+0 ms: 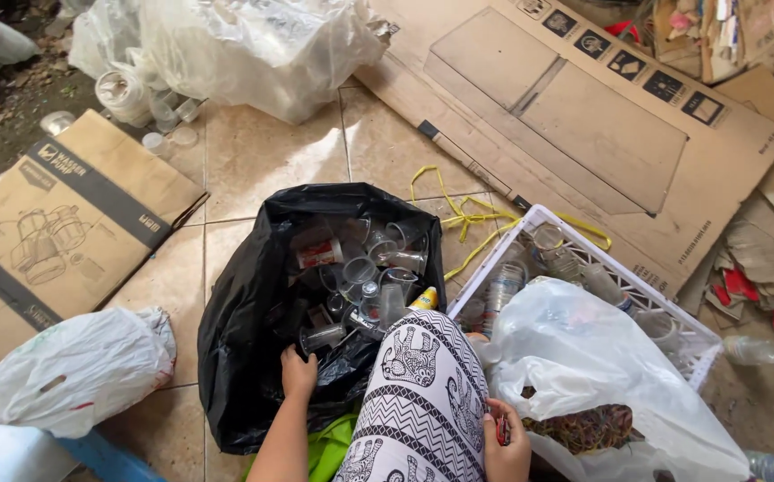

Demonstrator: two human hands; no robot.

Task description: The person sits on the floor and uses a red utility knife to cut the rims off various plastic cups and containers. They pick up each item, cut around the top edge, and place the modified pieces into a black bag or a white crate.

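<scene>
Your left hand (298, 371) grips the near rim of the black bag (253, 348), which stands open on the tiles just beyond your patterned knee (423, 402) and holds a heap of clear plastic cups (360, 272); your right hand (505, 446) is clenched on something small and red, too hidden to identify, touching the clear bag (583, 357). That clear bag holds a dark tangle low down and lies across the white crate (539, 219), which carries more clear cups and bottles. Farther off lie a white bag (74, 366) at left, flattened cardboard (583, 116), and a large clear sack (253, 45) with loose cups beside it.
</scene>
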